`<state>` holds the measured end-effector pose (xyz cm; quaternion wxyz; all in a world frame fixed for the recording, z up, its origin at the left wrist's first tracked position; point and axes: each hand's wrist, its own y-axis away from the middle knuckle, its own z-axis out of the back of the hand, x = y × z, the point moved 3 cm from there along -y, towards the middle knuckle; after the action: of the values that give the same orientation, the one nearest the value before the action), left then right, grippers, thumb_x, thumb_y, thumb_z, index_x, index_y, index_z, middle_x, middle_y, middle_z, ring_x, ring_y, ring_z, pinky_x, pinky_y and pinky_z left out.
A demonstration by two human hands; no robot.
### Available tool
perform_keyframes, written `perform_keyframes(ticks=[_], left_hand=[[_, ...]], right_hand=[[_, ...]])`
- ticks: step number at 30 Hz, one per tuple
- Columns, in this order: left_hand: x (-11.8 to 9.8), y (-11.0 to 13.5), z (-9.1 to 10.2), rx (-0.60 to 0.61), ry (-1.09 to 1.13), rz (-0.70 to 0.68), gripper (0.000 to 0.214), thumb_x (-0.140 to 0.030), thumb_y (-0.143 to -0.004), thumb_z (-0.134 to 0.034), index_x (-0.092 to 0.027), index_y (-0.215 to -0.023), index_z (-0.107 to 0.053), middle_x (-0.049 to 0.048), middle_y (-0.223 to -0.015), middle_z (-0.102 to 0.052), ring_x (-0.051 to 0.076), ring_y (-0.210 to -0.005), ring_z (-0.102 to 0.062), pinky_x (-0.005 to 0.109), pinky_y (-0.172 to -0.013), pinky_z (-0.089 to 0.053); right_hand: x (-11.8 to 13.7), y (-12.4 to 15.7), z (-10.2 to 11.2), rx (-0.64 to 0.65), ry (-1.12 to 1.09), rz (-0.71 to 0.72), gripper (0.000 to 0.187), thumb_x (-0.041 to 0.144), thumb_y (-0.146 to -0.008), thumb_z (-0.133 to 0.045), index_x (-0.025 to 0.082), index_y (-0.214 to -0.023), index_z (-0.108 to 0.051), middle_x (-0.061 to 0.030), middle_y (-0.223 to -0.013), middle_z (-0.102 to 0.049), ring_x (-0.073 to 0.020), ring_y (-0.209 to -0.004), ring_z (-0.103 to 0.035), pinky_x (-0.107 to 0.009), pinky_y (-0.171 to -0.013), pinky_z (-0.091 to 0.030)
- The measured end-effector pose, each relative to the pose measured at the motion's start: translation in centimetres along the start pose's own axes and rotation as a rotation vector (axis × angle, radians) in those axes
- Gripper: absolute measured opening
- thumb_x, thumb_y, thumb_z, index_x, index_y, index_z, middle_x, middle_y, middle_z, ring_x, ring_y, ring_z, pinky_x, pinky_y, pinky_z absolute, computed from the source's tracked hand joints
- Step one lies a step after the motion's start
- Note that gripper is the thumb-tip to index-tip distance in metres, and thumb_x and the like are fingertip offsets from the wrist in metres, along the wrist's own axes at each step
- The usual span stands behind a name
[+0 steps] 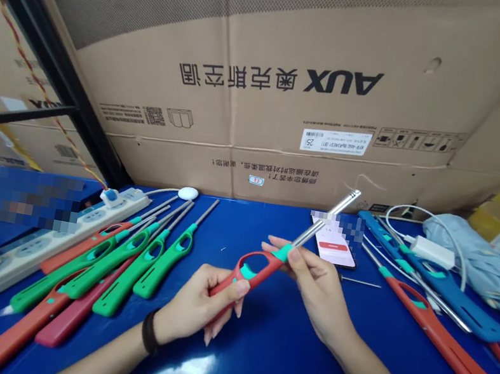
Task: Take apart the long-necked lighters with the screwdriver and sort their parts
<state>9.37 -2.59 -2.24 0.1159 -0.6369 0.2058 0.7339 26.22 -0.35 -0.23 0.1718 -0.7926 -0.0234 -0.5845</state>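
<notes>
A red long-reach lighter (259, 267) with a teal trigger and collar is held up between both hands, its metal barrel slanting to the upper right. My left hand (198, 300) wraps the handle, with the thumb on top below the trigger. At the teal collar, my right hand (314, 279) pinches the base of the barrel between thumb and fingers. To the left lie several green lighters (124, 268) and red ones (25, 321) in an overlapping heap. On the right rest another red lighter (441, 333) and a blue lighter (467, 299).
A white power strip (46, 248) runs along the left side. Behind the hands lie a phone (336, 246) and a thin screwdriver (361, 282). A white charger (432, 251) with its cable sits at right. A large cardboard box (267, 35) walls off the back of the blue table (275, 372).
</notes>
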Motion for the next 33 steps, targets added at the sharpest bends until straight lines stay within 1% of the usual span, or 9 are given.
perform_keyframes(ticks=[2,4,8,17,21,26,29,31,33], left_hand=[[0.2,0.0,0.0,0.027,0.071,0.011,0.058,-0.070,-0.075,-0.052,-0.014,-0.060,-0.052,-0.0033,-0.031,-0.046,0.005,-0.023,-0.039,0.011,-0.027,-0.024],[0.4,0.1,-0.1,0.097,0.155,0.060,0.059,-0.069,-0.076,-0.052,-0.013,-0.059,-0.053,-0.0029,-0.031,-0.046,0.005,-0.021,-0.039,0.011,-0.025,-0.023],[0.9,0.4,-0.2,0.242,0.312,0.167,0.059,-0.069,-0.076,-0.052,-0.013,-0.058,-0.053,-0.0043,-0.029,-0.044,0.005,-0.016,-0.033,0.013,-0.020,-0.022],[0.1,0.8,0.9,0.258,0.158,0.048,0.053,-0.062,-0.080,-0.055,-0.012,-0.060,-0.054,-0.0048,-0.032,-0.045,0.004,-0.020,-0.036,0.011,-0.024,-0.023],[-0.4,0.9,1.1,0.204,0.105,0.027,0.052,-0.062,-0.078,-0.057,-0.013,-0.060,-0.053,-0.0049,-0.032,-0.044,0.005,-0.020,-0.035,0.012,-0.024,-0.023],[-0.5,0.8,0.4,0.156,0.060,0.023,0.054,-0.065,-0.079,-0.052,-0.015,-0.061,-0.052,-0.0051,-0.032,-0.043,0.006,-0.022,-0.036,0.013,-0.025,-0.023],[-0.3,0.6,0.4,-0.010,-0.058,-0.024,0.053,-0.066,-0.080,-0.049,-0.015,-0.063,-0.050,-0.0049,-0.034,-0.044,0.006,-0.025,-0.037,0.014,-0.029,-0.023],[-0.3,0.5,0.6,-0.158,-0.197,-0.091,0.048,-0.061,-0.083,-0.049,-0.016,-0.066,-0.051,-0.0056,-0.037,-0.044,0.006,-0.028,-0.037,0.015,-0.032,-0.026],[-0.4,0.6,0.6,-0.264,-0.373,-0.162,0.041,-0.054,-0.088,-0.046,-0.017,-0.071,-0.051,-0.0047,-0.044,-0.047,0.008,-0.035,-0.042,0.017,-0.037,-0.030]], right_hand=[[0.0,0.0,0.1,0.045,-0.060,-0.016,0.029,0.039,-0.086,-0.060,0.027,-0.112,-0.066,-0.0041,-0.106,-0.072,-0.0207,-0.107,-0.063,-0.040,-0.099,-0.045],[-0.1,0.0,0.2,0.071,-0.109,-0.037,0.030,0.034,-0.084,-0.063,0.029,-0.114,-0.064,-0.0027,-0.108,-0.071,-0.0189,-0.108,-0.062,-0.040,-0.103,-0.042],[0.0,0.1,0.4,0.122,-0.111,-0.058,0.022,0.029,-0.080,-0.069,0.028,-0.102,-0.069,-0.0020,-0.106,-0.072,-0.0191,-0.106,-0.063,-0.038,-0.100,-0.045],[-0.1,0.7,-0.1,0.116,-0.076,-0.006,0.014,0.027,-0.077,-0.072,0.027,-0.091,-0.071,-0.0012,-0.090,-0.075,-0.0223,-0.096,-0.068,-0.043,-0.096,-0.049],[0.1,0.8,-0.1,0.123,-0.006,0.026,0.014,0.028,-0.078,-0.070,0.026,-0.092,-0.071,-0.0029,-0.093,-0.075,-0.0239,-0.097,-0.068,-0.045,-0.097,-0.047],[0.1,0.5,0.2,0.136,0.029,0.035,0.016,0.030,-0.082,-0.066,0.026,-0.097,-0.070,-0.0027,-0.100,-0.074,-0.0220,-0.102,-0.066,-0.041,-0.098,-0.047],[-0.3,0.1,0.3,0.122,0.004,0.000,0.020,0.031,-0.085,-0.062,0.028,-0.105,-0.068,-0.0020,-0.107,-0.071,-0.0196,-0.107,-0.063,-0.038,-0.101,-0.044],[-0.9,-0.1,-0.1,0.144,-0.050,-0.044,0.024,0.035,-0.089,-0.056,0.028,-0.110,-0.066,-0.0027,-0.115,-0.068,-0.0187,-0.110,-0.061,-0.038,-0.104,-0.040],[-1.5,-0.2,-0.7,0.184,-0.101,-0.092,0.028,0.038,-0.089,-0.055,0.027,-0.113,-0.064,-0.0042,-0.119,-0.066,-0.0197,-0.112,-0.059,-0.040,-0.104,-0.040]])
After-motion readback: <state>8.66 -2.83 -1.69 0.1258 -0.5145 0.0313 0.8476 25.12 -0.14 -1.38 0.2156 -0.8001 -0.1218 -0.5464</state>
